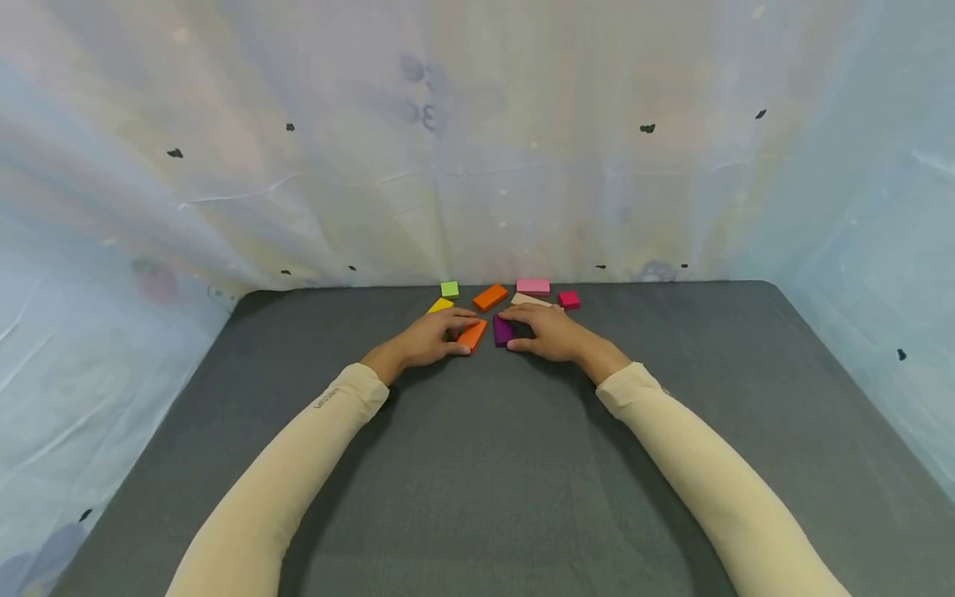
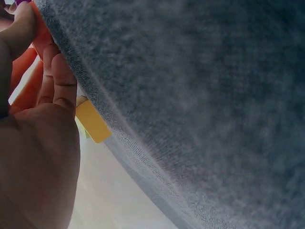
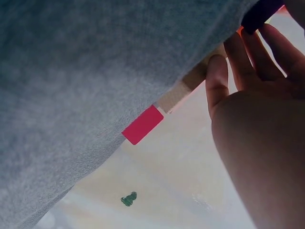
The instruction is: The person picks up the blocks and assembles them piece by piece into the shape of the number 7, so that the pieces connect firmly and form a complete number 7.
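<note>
In the head view my left hand [image 1: 425, 340] pinches an orange block [image 1: 473, 334] between thumb and fingers. Opposite it, my right hand [image 1: 554, 333] grips a purple block [image 1: 501, 332] by its ends, thumb at the near side and fingers at the far side. The two blocks lie close together with a narrow gap, their near ends spread apart. Just past the left fingers is a yellow block [image 1: 440, 305], partly covered by the hand. A beige block [image 1: 528, 299] sits behind the right hand, which hides some of it. The purple block [image 3: 259, 16] shows dark at the right wrist view's top edge.
Behind the hands lie a green block [image 1: 449, 289], a second orange block [image 1: 490, 297], a pink block [image 1: 533, 287] and a crimson block [image 1: 569, 299]. They stand near the far edge of the grey table [image 1: 492, 464]. A pale curtain [image 1: 477, 166] hangs beyond that edge.
</note>
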Tool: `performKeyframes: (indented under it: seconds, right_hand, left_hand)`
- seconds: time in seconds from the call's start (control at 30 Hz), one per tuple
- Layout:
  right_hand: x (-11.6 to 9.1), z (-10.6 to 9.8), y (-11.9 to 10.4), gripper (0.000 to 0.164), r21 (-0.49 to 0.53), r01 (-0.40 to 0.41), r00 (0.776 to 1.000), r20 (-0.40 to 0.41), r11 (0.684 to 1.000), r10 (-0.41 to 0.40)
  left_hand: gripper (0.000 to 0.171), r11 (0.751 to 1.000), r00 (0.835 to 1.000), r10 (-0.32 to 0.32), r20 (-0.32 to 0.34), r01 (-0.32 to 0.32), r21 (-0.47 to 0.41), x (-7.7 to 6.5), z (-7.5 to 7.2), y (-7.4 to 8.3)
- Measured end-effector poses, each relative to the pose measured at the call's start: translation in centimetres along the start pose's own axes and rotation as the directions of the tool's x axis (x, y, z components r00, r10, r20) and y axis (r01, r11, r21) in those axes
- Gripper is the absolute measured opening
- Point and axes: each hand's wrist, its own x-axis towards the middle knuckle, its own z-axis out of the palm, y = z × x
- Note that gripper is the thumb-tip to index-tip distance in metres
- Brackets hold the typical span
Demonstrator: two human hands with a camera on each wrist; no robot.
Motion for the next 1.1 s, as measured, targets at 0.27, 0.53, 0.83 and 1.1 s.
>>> performKeyframes:
  seconds: [0.27, 0.53, 0.83, 1.1]
  right_hand:
    - [0.2, -0.3, 0.0, 0.06, 0.011, 0.009, 1.0, 0.013, 1.0, -0.009]
    - [0.0, -0.5, -0.2, 0.06, 0.013, -0.008, 1.0, 0.016, 1.0, 0.008]
    - [-0.1, -0.4, 0.1, 0.061, 0.008, 0.002, 1.0, 0.018, 1.0, -0.002]
    - [-0.2, -0.4, 0.1, 0.06, 0.0, 0.015, 1.0, 0.025, 1.0, -0.015]
  left_hand:
    - [0.058, 1.0, 1.0, -0.019, -0.018, 0.019, 0.009, -0.4, -0.3, 0.2]
    - [0.056, 1.0, 0.999, 0.008, -0.035, -0.008, 0.003, -1.4, -0.6, 0.3]
    - [0.057, 0.999, 0.996, 0.054, -0.075, -0.054, -0.006, -3.3, -0.8, 1.1]
    - [0.061, 0.997, 0.994, 0.053, -0.097, -0.058, -0.046, -5.4, -0.6, 1.6]
